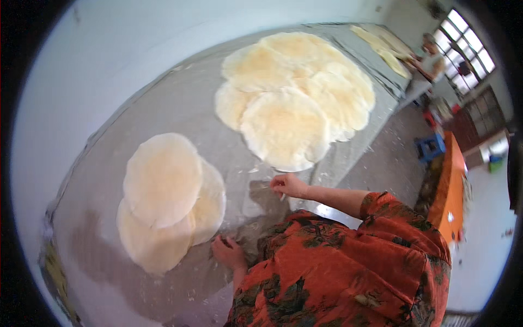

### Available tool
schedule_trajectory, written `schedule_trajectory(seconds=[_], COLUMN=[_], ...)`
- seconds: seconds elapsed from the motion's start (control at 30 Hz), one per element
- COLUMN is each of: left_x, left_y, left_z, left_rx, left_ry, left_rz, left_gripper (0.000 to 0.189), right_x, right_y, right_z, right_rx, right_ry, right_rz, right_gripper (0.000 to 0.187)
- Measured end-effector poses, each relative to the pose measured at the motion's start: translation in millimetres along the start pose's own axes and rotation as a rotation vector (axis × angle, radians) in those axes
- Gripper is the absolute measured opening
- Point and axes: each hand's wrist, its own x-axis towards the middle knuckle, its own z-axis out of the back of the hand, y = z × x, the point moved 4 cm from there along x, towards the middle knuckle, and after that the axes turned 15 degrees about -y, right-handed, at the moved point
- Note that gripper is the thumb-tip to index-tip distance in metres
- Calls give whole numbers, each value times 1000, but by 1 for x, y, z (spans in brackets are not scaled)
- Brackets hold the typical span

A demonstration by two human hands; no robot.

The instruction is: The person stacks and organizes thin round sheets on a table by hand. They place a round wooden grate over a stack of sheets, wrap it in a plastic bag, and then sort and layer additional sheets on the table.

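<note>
My left hand (229, 252) rests low over the cloth-covered table, close to the near edge of a small pile of round fluffy cream pads (163, 180), fleece-like in look. Its fingers are bent and a little apart, with nothing seen between them. Thumb and fingertips are drawn together on my right hand (289, 186), just below a larger heap of overlapping round pads (286, 126). A small pale bit shows under that hand; whether it is gripped is unclear. Neither hand plainly touches a pad.
Grey sheeting covers the long table (135, 118), with pale scraps strewn on it. A white wall (122, 49) borders its far side. Another person (431, 65) stands at the far end beside long yellowish pieces (384, 51). On the floor are a blue stool (430, 147) and an orange panel (448, 192).
</note>
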Motion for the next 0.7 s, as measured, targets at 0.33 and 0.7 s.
schedule_trajectory(seconds=[0.33, 0.7], left_x=[5, -3], left_y=[-5, -11], left_z=[-4, -3], left_rx=[-94, -91], left_ry=[88, 115], left_rz=[4, 109], left_gripper=[29, 27], right_x=[17, 105], right_y=[-146, -86], right_z=[185, 193], right_rx=[-93, 624], right_ry=[-1162, -520], right_rz=[-412, -596], right_gripper=[25, 26])
